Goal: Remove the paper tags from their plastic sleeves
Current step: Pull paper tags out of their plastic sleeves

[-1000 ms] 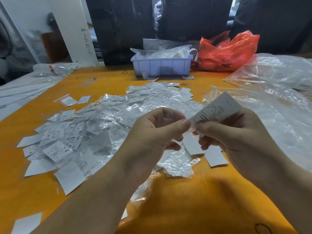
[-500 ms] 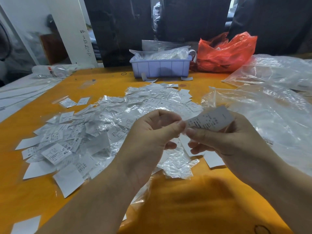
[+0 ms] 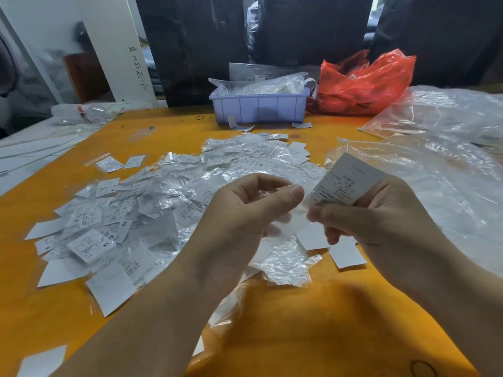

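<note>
Paper tag [image 3: 345, 180]: white, printed with small dark text, held above the table in front of the person, tilted with its upper corner pointing away; its lower edge sits between thumb and fingers of the right hand.
Plastic sleeve [image 3: 272, 191]: clear film, faint and hard to trace, caught in the left hand; it appears to reach toward the tag's lower left corner, though whether it touches the tag cannot be told.
Right hand [image 3: 381, 221]: thumb and forefinger pinch the tag's lower edge; remaining fingers curl beneath.
Left hand [image 3: 245, 213]: thumb pressed toward curled fingers, pinching the clear sleeve; thumb tip just beside the tag's corner.
Heap of tags and sleeves [image 3: 168, 202]: many sleeved and bare white tags mixed with crumpled clear film, spread over the table's middle and left, under and beyond the hands; sizes XL, S and XS are legible on a few.
Table [image 3: 299, 336]: orange surface, bare near the front edge.
Clear plastic bags [image 3: 435, 172]: large, crumpled, lying on the right of the table, behind the right hand.
Lilac tray [image 3: 258, 108]: at the far edge, holding clear bags of white material.
Red plastic bag [image 3: 364, 83]: just right of the tray, touching it.
</note>
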